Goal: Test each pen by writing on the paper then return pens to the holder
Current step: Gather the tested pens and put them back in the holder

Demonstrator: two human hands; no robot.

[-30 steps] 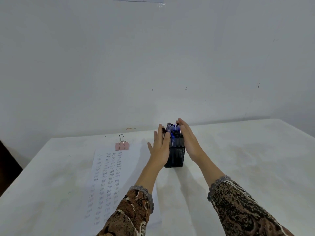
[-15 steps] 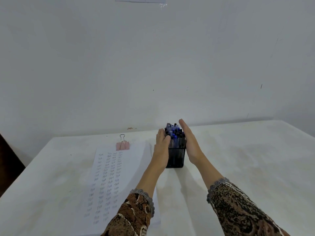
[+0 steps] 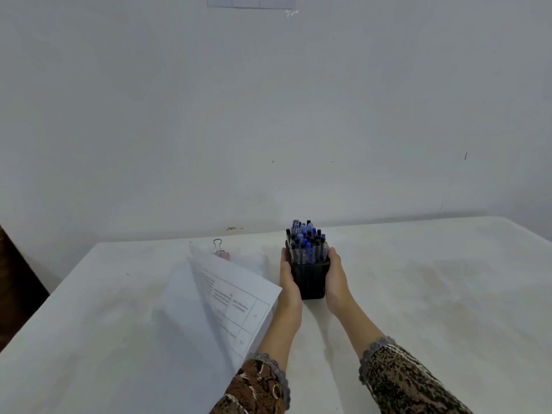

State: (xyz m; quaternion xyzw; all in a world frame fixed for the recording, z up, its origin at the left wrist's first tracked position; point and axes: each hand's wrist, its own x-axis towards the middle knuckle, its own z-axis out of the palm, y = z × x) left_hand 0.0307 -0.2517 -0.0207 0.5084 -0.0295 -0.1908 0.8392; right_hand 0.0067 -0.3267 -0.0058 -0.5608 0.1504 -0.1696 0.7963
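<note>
Fingers (image 3: 284, 259) of the left hand (image 3: 289, 282) lie nearly straight along the left wall of the pen holder (image 3: 310, 282). Those of the right hand (image 3: 336, 279) lie the same way along its right wall, so both palms press it between them; the thumbs are hidden. The holder stands upright on the table (image 3: 433, 294), a little right of centre and back from the near edge.

The table is a broad white top, matt and faintly mottled with yellowish stains. It runs back to a plain white wall (image 3: 268, 115) that carries a few small dark marks. A paper notice (image 3: 251, 1) is taped at the top edge of the view, and something dark brown (image 3: 12, 279) shows past the table's left side.

The holder is black, squarish with rounded corners, its sides finely ribbed or meshed. It is packed with pens (image 3: 306, 243) standing on end, clear barrels capped in black and blue. Left of it the paper (image 3: 236, 297) is thin and white, printed with text and ruled boxes. One sheet rears up at a slant, its raised edge beside the left wrist. A pink binder clip (image 3: 221, 251) with wire handles sits at its far end. Both sleeves (image 3: 403, 380) are of brown patterned cloth with grey lace cuffs.
</note>
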